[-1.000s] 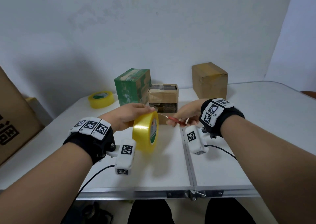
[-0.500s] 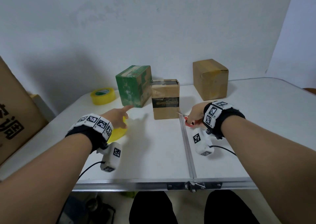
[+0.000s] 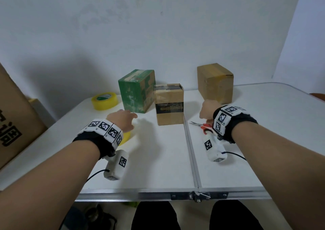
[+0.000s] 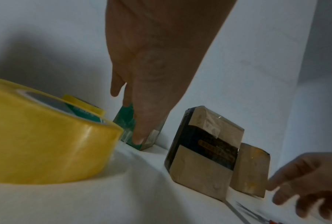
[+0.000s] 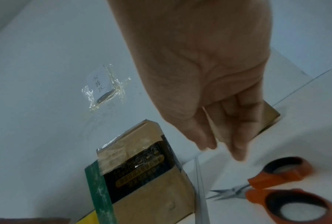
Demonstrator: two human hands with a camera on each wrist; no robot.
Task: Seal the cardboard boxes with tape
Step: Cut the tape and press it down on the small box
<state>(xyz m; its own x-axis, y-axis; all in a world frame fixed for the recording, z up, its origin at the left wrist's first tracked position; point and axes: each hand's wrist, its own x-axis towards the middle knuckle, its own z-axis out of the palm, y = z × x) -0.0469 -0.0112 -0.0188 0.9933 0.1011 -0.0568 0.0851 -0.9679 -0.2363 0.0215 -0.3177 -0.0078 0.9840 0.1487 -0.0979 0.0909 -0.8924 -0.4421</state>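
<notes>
— Which box is next, and whose reach?
— Probably the plain brown box [image 3: 215, 83], upper right of the head view, just beyond the right hand [image 3: 207, 109], which is slack and grasping nothing; scissors [image 3: 202, 126] lie below it.
— And the left hand [image 3: 123, 119]?
— Fingers extended, empty, at centre-left over the tape roll [image 4: 46, 136], toward the green box [image 3: 136, 91].

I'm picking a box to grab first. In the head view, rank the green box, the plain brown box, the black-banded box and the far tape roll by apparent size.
1. green box and plain brown box: too alike to rank
2. black-banded box, somewhat smaller though nearer the camera
3. far tape roll, clearly smallest
</notes>
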